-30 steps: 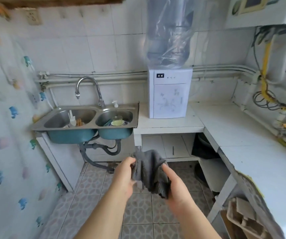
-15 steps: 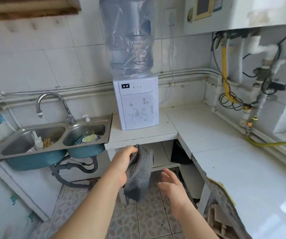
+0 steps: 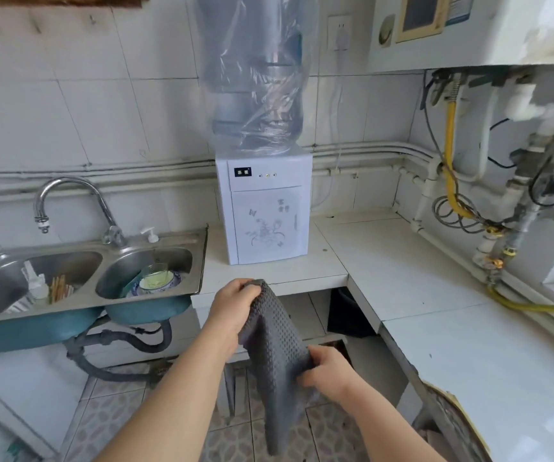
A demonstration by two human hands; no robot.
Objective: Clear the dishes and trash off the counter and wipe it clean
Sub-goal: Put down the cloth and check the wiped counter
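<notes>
We've got the grey cloth (image 3: 275,341) hanging in front of the white counter (image 3: 402,268), above the floor; left hand (image 3: 232,308) grips its top corner; right hand (image 3: 327,371) pinches its lower edge; dishes (image 3: 155,278) sit in the sink (image 3: 85,261).

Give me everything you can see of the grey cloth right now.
The grey cloth is dark waffle-textured fabric, soft and limp by its look. It hangs in the air in front of the counter. The left hand grips its bunched top end, the right hand pinches its right edge lower down, and the free end dangles below.
</notes>
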